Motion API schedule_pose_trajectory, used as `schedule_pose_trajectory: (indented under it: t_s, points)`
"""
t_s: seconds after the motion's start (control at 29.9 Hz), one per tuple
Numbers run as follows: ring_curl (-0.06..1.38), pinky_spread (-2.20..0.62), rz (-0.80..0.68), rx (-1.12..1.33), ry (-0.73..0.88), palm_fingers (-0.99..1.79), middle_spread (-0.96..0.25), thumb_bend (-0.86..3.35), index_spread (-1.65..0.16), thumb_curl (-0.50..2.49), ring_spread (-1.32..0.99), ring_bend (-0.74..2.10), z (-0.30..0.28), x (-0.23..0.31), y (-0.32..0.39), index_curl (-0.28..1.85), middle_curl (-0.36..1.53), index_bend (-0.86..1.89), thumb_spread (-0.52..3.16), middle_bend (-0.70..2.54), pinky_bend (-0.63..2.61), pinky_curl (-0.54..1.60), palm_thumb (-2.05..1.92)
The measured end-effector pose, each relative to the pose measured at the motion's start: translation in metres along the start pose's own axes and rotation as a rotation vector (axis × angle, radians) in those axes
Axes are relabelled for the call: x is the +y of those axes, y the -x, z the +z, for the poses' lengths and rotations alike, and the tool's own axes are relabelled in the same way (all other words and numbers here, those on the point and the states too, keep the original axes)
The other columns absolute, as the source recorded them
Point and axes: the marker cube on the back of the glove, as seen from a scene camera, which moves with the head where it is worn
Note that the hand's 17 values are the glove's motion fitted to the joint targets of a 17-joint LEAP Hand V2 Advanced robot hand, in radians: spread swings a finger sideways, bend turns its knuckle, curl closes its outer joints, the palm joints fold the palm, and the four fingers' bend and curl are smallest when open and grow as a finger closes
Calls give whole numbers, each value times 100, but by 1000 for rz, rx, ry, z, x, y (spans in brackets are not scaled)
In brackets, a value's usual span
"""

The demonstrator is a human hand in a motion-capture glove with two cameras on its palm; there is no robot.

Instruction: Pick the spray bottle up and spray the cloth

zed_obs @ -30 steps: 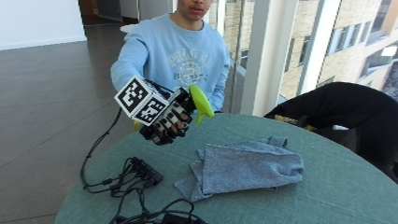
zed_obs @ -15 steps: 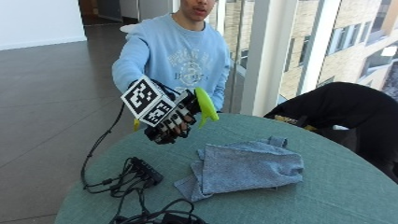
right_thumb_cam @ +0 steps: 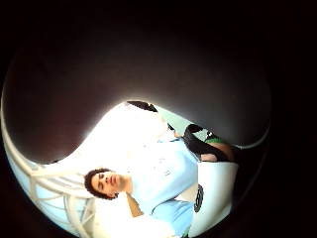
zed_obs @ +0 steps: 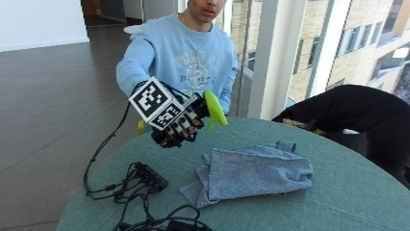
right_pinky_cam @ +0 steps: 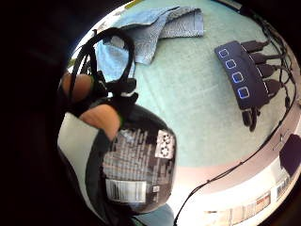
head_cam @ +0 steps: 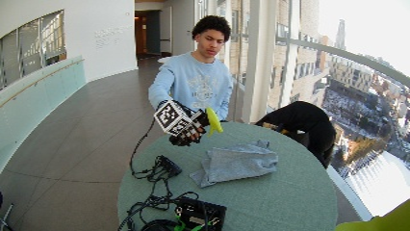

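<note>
Spray bottle held aloft above the desk, cloth lying apart.

Right hand (zed_obs: 176, 126) has its fingers (zed_obs: 181, 130) curled round the spray bottle (zed_obs: 214, 109), raised clear of the round green desk (zed_obs: 346, 192). Grey cloth (zed_obs: 253, 172) lies crumpled on the desk, below and beside the hand, untouched. A black hub (zed_obs: 150, 174) sits near the desk edge.

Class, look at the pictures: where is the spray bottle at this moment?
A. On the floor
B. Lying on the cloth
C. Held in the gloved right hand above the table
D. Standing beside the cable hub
C: the gloved right hand grips the spray bottle in the air, apart from the cloth lying on the table.
</note>
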Motion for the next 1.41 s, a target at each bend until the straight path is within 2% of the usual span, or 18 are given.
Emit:
schedule_pose_trajectory:
  t_s: [1.04,1.2,1.41]
  points:
    - [40,25,-40,34,0,108,-9,-2,-23,62,-5,51,11,0,20,40,49,14,83,37,17,27,97]
    - [40,25,-93,28,-28,108,-9,-2,-23,62,-5,51,26,0,43,40,49,14,84,36,17,27,97]
    - [40,25,-238,-56,-82,108,-9,-2,-23,63,-5,51,49,-5,81,40,49,14,84,36,17,27,97]
